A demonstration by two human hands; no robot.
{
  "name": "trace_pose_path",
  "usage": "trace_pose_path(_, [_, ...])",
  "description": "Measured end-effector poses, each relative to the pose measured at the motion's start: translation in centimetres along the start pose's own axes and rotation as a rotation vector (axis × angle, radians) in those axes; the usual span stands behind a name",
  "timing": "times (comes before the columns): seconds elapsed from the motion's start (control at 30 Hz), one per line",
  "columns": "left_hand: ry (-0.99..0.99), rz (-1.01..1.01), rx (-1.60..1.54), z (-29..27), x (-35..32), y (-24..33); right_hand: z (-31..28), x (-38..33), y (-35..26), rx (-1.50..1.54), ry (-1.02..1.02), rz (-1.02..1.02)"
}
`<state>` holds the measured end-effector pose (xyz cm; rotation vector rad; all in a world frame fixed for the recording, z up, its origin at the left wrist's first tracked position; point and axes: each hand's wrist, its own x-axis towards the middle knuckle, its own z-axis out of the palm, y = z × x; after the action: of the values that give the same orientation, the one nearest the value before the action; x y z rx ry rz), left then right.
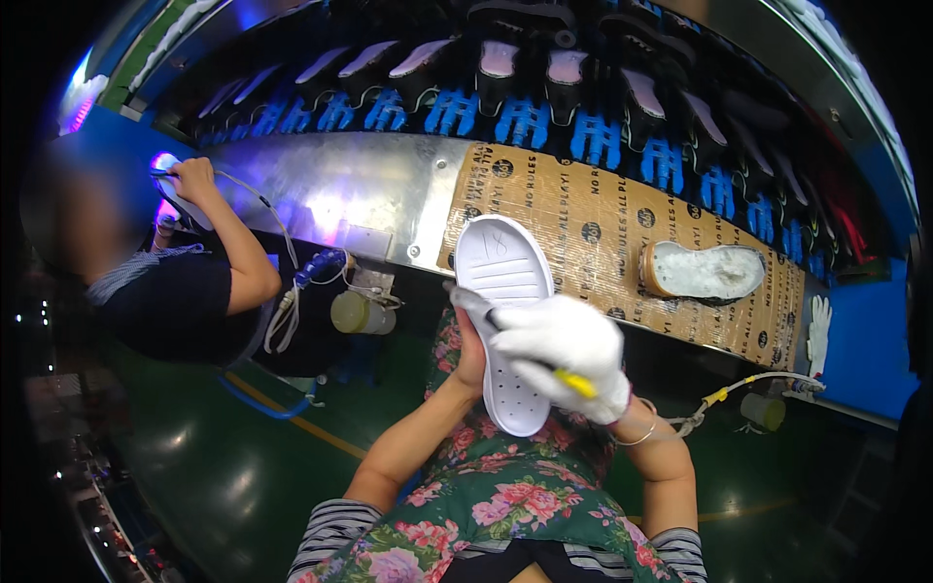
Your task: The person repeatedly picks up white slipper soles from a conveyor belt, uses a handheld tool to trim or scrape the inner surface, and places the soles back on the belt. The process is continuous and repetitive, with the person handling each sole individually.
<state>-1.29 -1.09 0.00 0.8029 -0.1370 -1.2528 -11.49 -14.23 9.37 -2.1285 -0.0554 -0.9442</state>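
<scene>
A white shoe sole (502, 291) stands tilted in front of me, its underside facing up. My bare left hand (470, 352) grips it from underneath at its left edge. My right hand (569, 352), in a white glove, lies across the sole and holds a brush with a yellow handle (575, 382); the grey brush end (470, 301) touches the sole's left side.
A cardboard-covered metal bench (583, 219) runs in front, with a glue-smeared sole (705, 271) on it. Behind is a conveyor of black shoe moulds on blue holders (525, 121). A co-worker's hand (192, 177) at the left holds another sole. Small pots (356, 313) and hoses hang below the bench.
</scene>
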Motion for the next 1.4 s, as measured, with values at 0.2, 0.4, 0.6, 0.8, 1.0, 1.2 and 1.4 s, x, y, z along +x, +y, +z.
trace_pose_path(0.2, [-0.070,-0.016,-0.050,-1.3,0.9,0.0,0.3,0.2,1.4,-0.190,0.018,-0.091])
trace_pose_path(0.4, [-0.044,0.124,-0.105,-1.4,1.2,1.1,-0.8,-0.2,1.5,-0.007,0.044,0.003])
trace_pose_path(0.6, [-0.314,0.038,-0.285,-4.6,3.4,1.4,2.3,-1.9,0.5,0.047,-0.073,-0.099])
trace_pose_path(0.8, [-0.309,0.136,-0.380,-1.3,3.6,3.8,2.0,-2.0,1.7,-0.060,0.066,-0.058])
trace_pose_path(1.0, [-0.505,0.153,-0.479,-3.8,5.1,4.5,2.3,-2.5,1.0,0.264,-0.044,-0.032])
trace_pose_path(1.2, [-0.640,0.244,-0.504,-4.0,7.1,6.0,4.1,-3.9,0.0,0.087,-0.031,-0.083])
trace_pose_path(1.4, [-0.650,0.158,-0.427,-3.8,8.0,7.1,3.3,-3.4,1.6,-0.032,0.031,-0.072])
